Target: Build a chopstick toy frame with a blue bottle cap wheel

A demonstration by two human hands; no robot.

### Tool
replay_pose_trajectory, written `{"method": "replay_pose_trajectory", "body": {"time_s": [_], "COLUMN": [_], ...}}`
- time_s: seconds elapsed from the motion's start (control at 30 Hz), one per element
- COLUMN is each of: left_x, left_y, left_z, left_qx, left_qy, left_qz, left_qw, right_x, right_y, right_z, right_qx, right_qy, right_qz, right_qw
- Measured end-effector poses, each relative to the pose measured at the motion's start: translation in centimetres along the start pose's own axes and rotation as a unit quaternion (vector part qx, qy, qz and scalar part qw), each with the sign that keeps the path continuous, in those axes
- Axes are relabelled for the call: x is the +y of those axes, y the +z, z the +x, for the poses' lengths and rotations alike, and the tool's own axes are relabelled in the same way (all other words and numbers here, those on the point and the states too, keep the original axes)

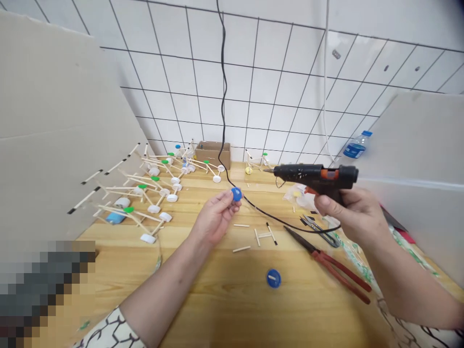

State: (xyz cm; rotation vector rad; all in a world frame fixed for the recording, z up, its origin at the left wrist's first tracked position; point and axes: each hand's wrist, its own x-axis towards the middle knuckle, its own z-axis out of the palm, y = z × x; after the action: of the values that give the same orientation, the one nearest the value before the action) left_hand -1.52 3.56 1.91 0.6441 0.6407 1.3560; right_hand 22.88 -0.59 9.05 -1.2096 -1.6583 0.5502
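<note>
My left hand point(214, 216) pinches a small blue bottle cap point(237, 194) between thumb and fingertips, held above the wooden table point(224, 309). A black glue gun point(314, 177) with an orange trigger is gripped in my right hand point(353, 212), its nozzle pointing left, some way right of the cap. Its black cord point(224, 96) hangs down from above and trails across the table. A second blue cap point(273, 278) lies on the table nearer to me. Short wooden sticks point(264, 236), some joined, lie between the hands.
Several stick-and-cap models point(152, 193) crowd the table's left rear beside a cardboard panel point(54, 135). A small cardboard box point(213, 152) stands at the tiled wall. Red-handled pliers point(331, 266) and scissors point(319, 227) lie at right, a water bottle point(357, 145) behind.
</note>
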Motion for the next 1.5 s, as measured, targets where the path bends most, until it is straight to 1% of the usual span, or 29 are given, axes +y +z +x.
{"method": "replay_pose_trajectory", "body": {"time_s": [0.07,0.17,0.27,0.33,0.43,0.57,0.67,0.73,0.8,0.87,0.97,1.13,1.27,1.37,1.5], "left_x": [0.4,1.0,1.0,0.9,1.1,1.9,2.6,2.8,2.7,2.5,2.2,1.8,1.3,1.1,0.9], "left_y": [0.9,1.9,2.3,2.2,1.4,-0.1,-0.8,-0.9,-0.9,-0.9,-1.3,-1.9,-2.2,-2.4,-2.5], "left_z": [0.6,1.4,2.0,2.5,3.2,4.1,4.2,4.3,4.4,4.7,5.3,6.0,6.1,6.2,6.3], "left_qx": [-0.009,-0.011,-0.017,-0.032,-0.048,-0.041,-0.038,-0.045,-0.054,-0.061,-0.068,-0.068,-0.072,-0.074,-0.074], "left_qy": [0.017,0.031,0.041,0.044,0.050,0.059,0.061,0.052,0.037,0.025,0.019,0.024,0.014,0.013,0.016], "left_qz": [-0.002,-0.013,-0.016,-0.011,-0.003,0.009,0.017,0.013,0.010,0.009,0.006,-0.001,0.012,0.024,0.028], "left_qw": [1.000,0.999,0.999,0.998,0.998,0.997,0.997,0.998,0.998,0.998,0.998,0.997,0.997,0.997,0.997], "right_x": [0.4,1.0,0.9,0.4,-0.1,-0.1,0.3,0.5,0.5,0.5,0.8,2.4,2.7,2.4,2.2], "right_y": [-0.9,-1.6,-1.8,-1.4,0.2,4.2,7.1,8.3,8.8,8.7,7.6,5.6,5.2,5.2,5.3], "right_z": [0.6,2.0,3.8,5.0,5.9,5.3,4.4,4.3,4.4,4.7,4.8,4.3,4.1,4.0,2.9], "right_qx": [0.009,-0.005,-0.013,-0.014,-0.007,-0.015,-0.004,-0.009,-0.024,-0.040,-0.056,-0.080,-0.107,-0.113,-0.094], "right_qy": [0.009,0.017,0.003,-0.013,-0.023,-0.009,-0.006,0.001,0.006,0.009,0.010,0.001,-0.014,-0.010,0.023], "right_qz": [0.028,0.054,0.068,0.096,0.132,0.177,0.205,0.207,0.189,0.159,0.118,0.062,0.024,0.038,0.112], "right_qw": [1.000,0.998,0.998,0.995,0.991,0.984,0.979,0.978,0.982,0.986,0.991,0.995,0.994,0.993,0.989]}}
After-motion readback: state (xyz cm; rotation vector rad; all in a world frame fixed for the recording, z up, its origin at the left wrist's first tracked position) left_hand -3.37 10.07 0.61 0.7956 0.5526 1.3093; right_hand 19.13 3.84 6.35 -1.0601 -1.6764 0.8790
